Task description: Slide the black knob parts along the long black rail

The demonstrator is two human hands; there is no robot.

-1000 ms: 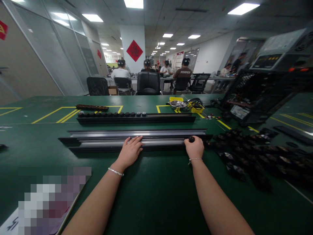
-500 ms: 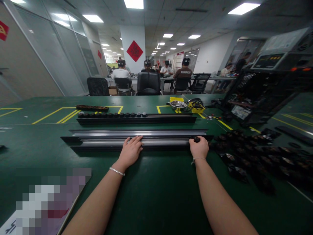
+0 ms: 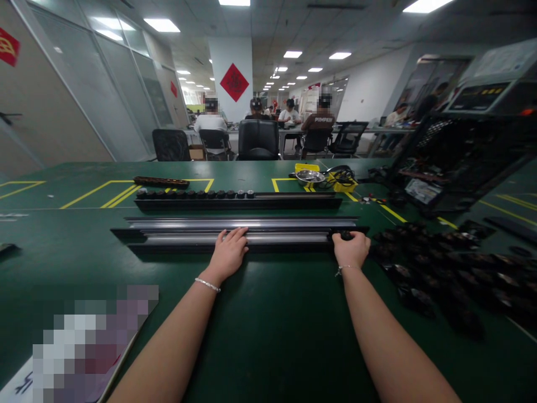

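Observation:
My left hand [image 3: 229, 254] lies on the nearer part of a long black-and-silver channel rail [image 3: 289, 239], its fingers stretched out over the edge. At the right end of this rail, my right hand [image 3: 351, 250] has its fingers closed round a small black round piece [image 3: 346, 235], partly hidden by the fingers. A parallel silver channel [image 3: 176, 223] runs just behind. Farther back, a black rail [image 3: 293, 203] carries a row of small black cylindrical pieces [image 3: 191, 195], with two silver-faced ones at the row's right end.
Many dark small parts [image 3: 444, 268] are heaped on the green table [image 3: 268, 336] at the right. Behind them stands an opened black machine case [image 3: 444, 151]. A metal bowl [image 3: 309, 178] and yellow containers [image 3: 342, 182] sit at the back. A partly blurred board [image 3: 96, 347] lies front left.
The view has shifted slightly. My right hand, with the black round piece, sits a little farther right along the rail. My left hand stays resting on the rail.

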